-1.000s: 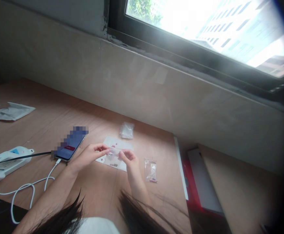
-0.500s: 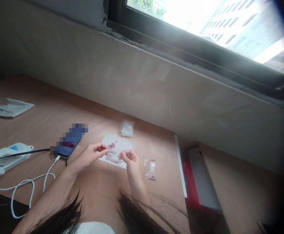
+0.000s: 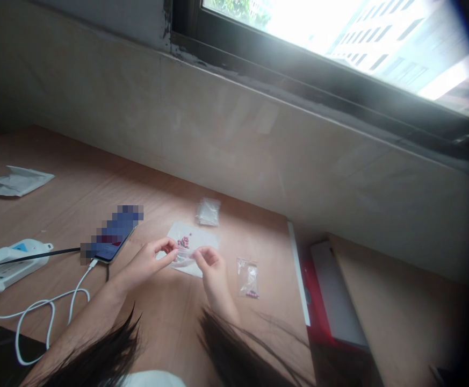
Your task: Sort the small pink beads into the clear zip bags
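Note:
Between my two hands is a small clear plastic bag, held above a white sheet on the table. My left hand pinches the bag's left edge between thumb and fingertips. On the other side, my right hand grips the right edge in the same way. Just beyond the bag, several dark pink beads lie in a loose pile on the sheet. To the right rests another clear bag with several similar beads in its lower end. A stack of clear bags sits behind the sheet.
A phone with cables attached lies left of my hands. Beyond it are a white power strip and a looped white cable. A torn white packet lies far left. The wall and window frame rise behind the table.
My right hand has moved slightly left, closer to my left hand, and the bag between them looks less spread. The whole view has shifted a little.

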Available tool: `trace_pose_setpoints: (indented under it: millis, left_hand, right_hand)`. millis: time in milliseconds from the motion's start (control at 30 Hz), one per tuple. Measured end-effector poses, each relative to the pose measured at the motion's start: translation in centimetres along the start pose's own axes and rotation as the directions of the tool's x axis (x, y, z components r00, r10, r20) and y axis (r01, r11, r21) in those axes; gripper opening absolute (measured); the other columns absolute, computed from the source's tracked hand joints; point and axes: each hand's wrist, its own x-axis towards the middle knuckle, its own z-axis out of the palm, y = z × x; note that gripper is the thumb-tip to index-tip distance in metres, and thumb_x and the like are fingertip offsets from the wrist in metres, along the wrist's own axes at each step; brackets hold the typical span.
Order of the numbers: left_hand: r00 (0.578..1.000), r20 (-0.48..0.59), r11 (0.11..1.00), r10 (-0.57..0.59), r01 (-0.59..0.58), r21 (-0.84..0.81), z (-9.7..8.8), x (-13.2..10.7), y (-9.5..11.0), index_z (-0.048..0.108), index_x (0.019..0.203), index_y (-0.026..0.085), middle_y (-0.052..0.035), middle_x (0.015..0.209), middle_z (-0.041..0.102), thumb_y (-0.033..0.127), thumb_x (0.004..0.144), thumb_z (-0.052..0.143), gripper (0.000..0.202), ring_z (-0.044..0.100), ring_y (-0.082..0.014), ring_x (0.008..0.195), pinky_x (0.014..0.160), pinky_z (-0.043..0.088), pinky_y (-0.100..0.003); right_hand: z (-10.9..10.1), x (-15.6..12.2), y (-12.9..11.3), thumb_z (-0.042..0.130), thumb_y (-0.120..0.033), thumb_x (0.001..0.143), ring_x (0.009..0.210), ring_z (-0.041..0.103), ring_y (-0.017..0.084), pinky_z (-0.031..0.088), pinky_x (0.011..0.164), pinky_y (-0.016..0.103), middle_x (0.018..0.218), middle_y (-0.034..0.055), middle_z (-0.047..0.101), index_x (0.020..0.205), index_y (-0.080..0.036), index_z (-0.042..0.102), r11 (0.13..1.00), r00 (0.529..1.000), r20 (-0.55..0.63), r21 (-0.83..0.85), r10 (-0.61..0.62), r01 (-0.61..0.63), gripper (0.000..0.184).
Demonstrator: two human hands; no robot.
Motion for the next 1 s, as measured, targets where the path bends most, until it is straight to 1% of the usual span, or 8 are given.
trace_pose_setpoints:
  millis: [100, 167, 300, 400, 500, 600, 800, 1000]
  left_hand:
    - [0.997, 0.072, 0.999, 0.036, -0.037, 0.011, 0.3, -0.1, 0.1, 0.056, 0.074, 0.018, 0.0005, 0.075, 0.058, 0.035, 0.076, 0.045, 0.021, 0.054, -0.0158, 0.075, 0.068, 0.04, -0.022]
    - [0.996, 0.085, 0.998, 0.039, -0.042, 0.035, 0.6, -0.1, 0.2, 0.057, 0.073, 0.017, 0.0003, 0.074, 0.059, 0.035, 0.076, 0.044, 0.022, 0.054, -0.0156, 0.073, 0.067, 0.039, -0.022]
    - [0.998, 0.031, 0.997, 0.053, -0.055, 0.058, 0.6, -0.3, 0.5, 0.059, 0.072, 0.017, 0.0, 0.074, 0.06, 0.033, 0.076, 0.045, 0.021, 0.054, -0.0161, 0.074, 0.067, 0.039, -0.022]
    - [0.997, 0.057, 0.995, 0.059, -0.063, 0.075, 0.7, -0.5, 0.6, 0.058, 0.069, 0.016, 0.0008, 0.072, 0.059, 0.034, 0.076, 0.044, 0.023, 0.053, -0.0154, 0.072, 0.065, 0.039, -0.022]
    - [0.99, 0.127, 0.995, 0.068, -0.077, 0.062, 1.2, -0.5, 0.5, 0.057, 0.071, 0.016, 0.0012, 0.071, 0.058, 0.036, 0.077, 0.041, 0.027, 0.053, -0.0142, 0.07, 0.064, 0.039, -0.022]
    - [0.986, 0.134, 0.994, 0.099, -0.105, 0.04, 1.7, -0.4, 0.5, 0.059, 0.074, 0.016, 0.0003, 0.073, 0.059, 0.036, 0.078, 0.041, 0.027, 0.053, -0.0144, 0.072, 0.067, 0.04, -0.023]
    - [0.991, 0.107, 0.994, 0.076, -0.084, 0.069, 1.5, -0.1, 0.4, 0.06, 0.078, 0.017, -0.0008, 0.08, 0.061, 0.035, 0.077, 0.044, 0.024, 0.054, -0.0164, 0.078, 0.066, 0.039, -0.023]
    - [0.992, 0.119, 0.996, 0.046, -0.055, 0.068, 0.9, 0.4, 0.1, 0.059, 0.075, 0.017, 0.0004, 0.075, 0.061, 0.038, 0.078, 0.042, 0.027, 0.054, -0.0152, 0.074, 0.067, 0.038, -0.023]
  right_hand:
    - [0.5, -0.1, 0.4, 0.056, -0.031, 0.067, 0.06, 0.051, 0.013, 0.04, 0.062, 0.026, 0.06, -0.0008, 0.055, 0.065, -0.017, 0.052, 1.0, 0.999, -0.052, 0.0, -0.003, 0.003, 0.015]
    - [0.7, -0.4, 0.5, 0.056, -0.031, 0.068, 0.06, 0.051, 0.012, 0.04, 0.06, 0.025, 0.06, -0.001, 0.055, 0.064, -0.017, 0.052, 1.0, 0.997, -0.069, -0.024, -0.021, 0.019, 0.015]
    - [0.8, -1.0, 0.1, 0.054, -0.033, 0.069, 0.064, 0.053, 0.013, 0.041, 0.06, 0.025, 0.068, 0.0006, 0.058, 0.069, -0.017, 0.055, 1.0, 1.0, 0.023, 0.003, 0.001, -0.001, 0.016]
    - [0.7, -1.2, -0.1, 0.056, -0.032, 0.067, 0.064, 0.054, 0.013, 0.042, 0.061, 0.026, 0.068, 0.0009, 0.06, 0.069, -0.016, 0.056, 0.999, 0.997, 0.073, 0.045, 0.02, -0.023, 0.016]
    - [0.7, -1.4, -0.2, 0.058, -0.03, 0.066, 0.061, 0.053, 0.012, 0.042, 0.06, 0.025, 0.062, -0.0007, 0.058, 0.063, -0.016, 0.054, 0.998, 1.0, 0.024, 0.06, 0.021, -0.022, 0.015]
    - [0.6, -1.7, -0.4, 0.059, -0.03, 0.065, 0.058, 0.053, 0.012, 0.042, 0.056, 0.025, 0.06, -0.0014, 0.057, 0.061, -0.016, 0.053, 0.995, 0.998, -0.003, 0.071, 0.067, -0.066, 0.016]
    - [-0.5, -1.6, -1.0, 0.061, -0.032, 0.065, 0.063, 0.055, 0.013, 0.042, 0.062, 0.026, 0.064, 0.0009, 0.06, 0.064, -0.015, 0.055, 0.988, 0.991, 0.074, 0.092, 0.114, -0.12, 0.018]
    - [-1.5, -1.0, -0.8, 0.06, -0.032, 0.066, 0.054, 0.052, 0.011, 0.041, 0.057, 0.025, 0.057, -0.0006, 0.058, 0.057, -0.016, 0.052, 0.981, 0.996, 0.023, 0.171, 0.086, -0.089, 0.02]
